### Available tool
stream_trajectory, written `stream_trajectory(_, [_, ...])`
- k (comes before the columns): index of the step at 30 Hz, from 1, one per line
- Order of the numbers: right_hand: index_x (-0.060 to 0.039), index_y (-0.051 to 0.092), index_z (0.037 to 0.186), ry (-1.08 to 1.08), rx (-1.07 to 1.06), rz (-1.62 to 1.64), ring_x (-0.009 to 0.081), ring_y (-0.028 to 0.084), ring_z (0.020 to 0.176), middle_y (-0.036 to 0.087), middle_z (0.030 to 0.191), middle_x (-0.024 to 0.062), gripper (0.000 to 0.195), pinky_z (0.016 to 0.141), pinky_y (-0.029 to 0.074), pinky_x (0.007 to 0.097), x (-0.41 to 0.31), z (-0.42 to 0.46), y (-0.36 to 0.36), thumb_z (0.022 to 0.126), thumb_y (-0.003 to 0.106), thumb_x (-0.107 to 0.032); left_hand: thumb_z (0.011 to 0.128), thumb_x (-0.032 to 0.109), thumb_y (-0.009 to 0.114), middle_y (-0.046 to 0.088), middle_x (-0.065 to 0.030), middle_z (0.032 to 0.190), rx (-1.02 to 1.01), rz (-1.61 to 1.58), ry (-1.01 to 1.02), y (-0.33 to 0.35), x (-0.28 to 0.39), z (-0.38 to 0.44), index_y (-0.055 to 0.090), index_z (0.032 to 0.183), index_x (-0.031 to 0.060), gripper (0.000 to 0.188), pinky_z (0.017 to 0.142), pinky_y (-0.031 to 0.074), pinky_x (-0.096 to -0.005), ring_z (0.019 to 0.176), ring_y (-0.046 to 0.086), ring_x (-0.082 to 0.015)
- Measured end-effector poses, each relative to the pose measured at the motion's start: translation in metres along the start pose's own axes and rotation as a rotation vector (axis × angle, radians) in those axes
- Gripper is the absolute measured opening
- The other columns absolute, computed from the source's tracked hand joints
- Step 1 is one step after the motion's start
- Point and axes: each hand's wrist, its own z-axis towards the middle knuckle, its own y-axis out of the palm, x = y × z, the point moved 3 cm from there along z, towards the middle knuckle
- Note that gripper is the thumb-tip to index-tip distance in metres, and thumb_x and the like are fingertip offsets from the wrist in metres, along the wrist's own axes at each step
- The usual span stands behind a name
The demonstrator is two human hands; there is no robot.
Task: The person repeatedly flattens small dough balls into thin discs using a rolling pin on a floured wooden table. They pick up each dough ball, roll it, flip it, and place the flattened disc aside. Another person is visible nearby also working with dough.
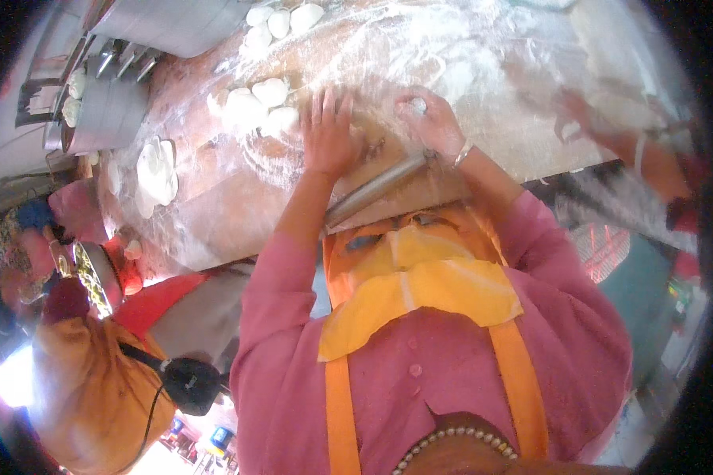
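My left hand (331, 133) lies palm down on the floured worktop (226, 219), fingers extended, beside a cluster of white dough balls (245, 111). Whether anything is under its palm is hidden. My right hand (431, 122), with a bracelet at the wrist, is curled above the worktop. A small pale patch shows inside its curled fingers; I cannot tell whether it is dough or floured surface. A rolling pin (377, 187) lies slantwise between my forearms, one end by the front edge and the other near my right wrist.
More dough balls (278, 24) lie at the top. Flattened dough pieces (157, 172) are stacked at the left, near large metal pots (110, 113). At the right, a co-worker's blurred hand (573, 113) reaches over the worktop. Another person (95, 380) is at the lower left.
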Motion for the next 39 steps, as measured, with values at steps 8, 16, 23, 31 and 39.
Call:
stream_trajectory(8, [-0.0062, 0.059, 0.092, -0.043, 0.055, 0.055, 0.0046, 0.050, 0.059, 0.056, 0.077, -0.0025, 0.014, 0.051, 0.042, 0.0200, 0.008, -0.007, -0.005, 0.086, 0.061, -0.018, 0.079, 0.028, 0.057, 0.039, -0.0230, 0.134, -0.123, -0.165, -0.123, -0.006, -0.034, 0.015, 0.044, 0.127, 0.0038, 0.055, 0.106, 0.024, -0.0462, 0.127, 0.034, -0.0326])
stream_trajectory(16, [-0.0041, 0.060, 0.094, -0.257, 0.139, -0.200, 0.0118, 0.058, 0.069, 0.062, 0.085, 0.0056, 0.021, 0.068, 0.048, 0.0277, 0.012, -0.034, -0.012, 0.085, 0.062, -0.023, 0.080, 0.025, 0.056, 0.059, -0.0229, 0.098, -0.334, -0.661, -0.349, 0.009, -0.025, -0.023, 0.056, 0.096, -0.0034, 0.033, 0.079, 0.044, -0.0403, 0.092, 0.057, -0.0356])
stream_trajectory(23, [-0.0041, 0.059, 0.093, -0.169, -0.147, -0.404, 0.0258, 0.061, 0.082, 0.064, 0.086, 0.0139, 0.034, 0.073, 0.047, 0.0350, -0.031, 0.080, 0.062, 0.085, 0.057, -0.037, 0.082, 0.025, 0.053, 0.061, -0.0226, 0.090, -0.235, -0.504, -0.353, -0.009, -0.023, -0.012, 0.059, 0.094, -0.0028, 0.031, 0.076, 0.044, -0.0413, 0.085, 0.058, -0.0331])
stream_trajectory(31, [-0.0031, 0.061, 0.097, -0.112, -0.075, -0.263, 0.0216, 0.060, 0.086, 0.064, 0.090, 0.0108, 0.033, 0.080, 0.047, 0.0320, -0.032, 0.035, 0.025, 0.083, 0.060, -0.032, 0.080, 0.025, 0.054, 0.061, -0.0245, 0.096, -0.183, -0.296, -0.275, 0.003, -0.025, -0.011, 0.060, 0.095, -0.0012, 0.031, 0.082, 0.044, -0.0437, 0.093, 0.056, -0.0405])
stream_trajectory(39, [-0.0043, 0.060, 0.096, -0.152, -0.068, -0.242, 0.0192, 0.059, 0.082, 0.063, 0.087, 0.0095, 0.029, 0.076, 0.046, 0.0318, -0.013, 0.034, 0.022, 0.084, 0.060, -0.031, 0.082, 0.023, 0.055, 0.062, -0.0174, 0.084, -0.350, -0.702, -0.298, 0.001, -0.023, -0.039, 0.057, 0.093, -0.0008, 0.026, 0.070, 0.046, -0.0377, 0.078, 0.060, -0.0271])
